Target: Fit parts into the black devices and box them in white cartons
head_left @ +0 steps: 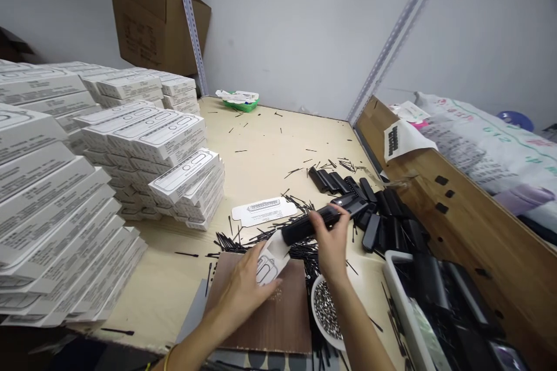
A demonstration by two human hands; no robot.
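My left hand (246, 284) is closed around a small white printed box (270, 263), tilted above a brown board (278, 324). In my right hand (331, 237) is a long black item (304, 228), gripped between thumb and fingers. The lower left end of this black item meets the box's open end; how far it is inside cannot be made out. Below my hands, many thin black sticks (304, 252) lie scattered. Just beyond them lies a flat white printed card (263, 212).
Stacks of white boxes (174, 133) fill the left side. A bowl of small metal parts (326, 307) stands beside my right forearm. Black devices (387, 208) and a white bin (404, 307) are at right, by a wooden plank (461, 214). A green tray (243, 106) stands far back.
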